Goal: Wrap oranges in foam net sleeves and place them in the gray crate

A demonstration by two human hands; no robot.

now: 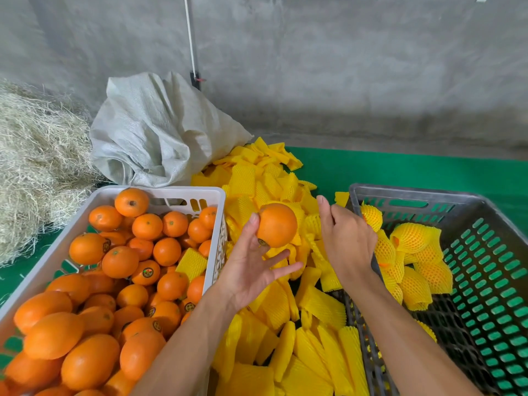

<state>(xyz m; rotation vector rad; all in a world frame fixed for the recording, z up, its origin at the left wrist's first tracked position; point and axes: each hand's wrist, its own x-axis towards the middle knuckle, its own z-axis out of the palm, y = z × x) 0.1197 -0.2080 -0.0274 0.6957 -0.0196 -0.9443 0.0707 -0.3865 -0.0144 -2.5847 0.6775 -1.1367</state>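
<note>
While the left hand (251, 267) lies palm up above the heap of yellow foam net sleeves (285, 332), its thumb touches a bare orange (276, 225) and its fingers stretch loosely beneath it. The right hand (347, 241) reaches over the gray crate (485, 281) rim, fingers curled; what they hold is hidden. Wrapped oranges (411, 238) lie inside that crate. Round dark stickers mark fruit in the white crate (211, 192), their print unreadable. Everything rests on a green mat (400, 170) before a concrete wall (343, 67), beside straw (37, 167) and a woven sack (151, 130).
</note>
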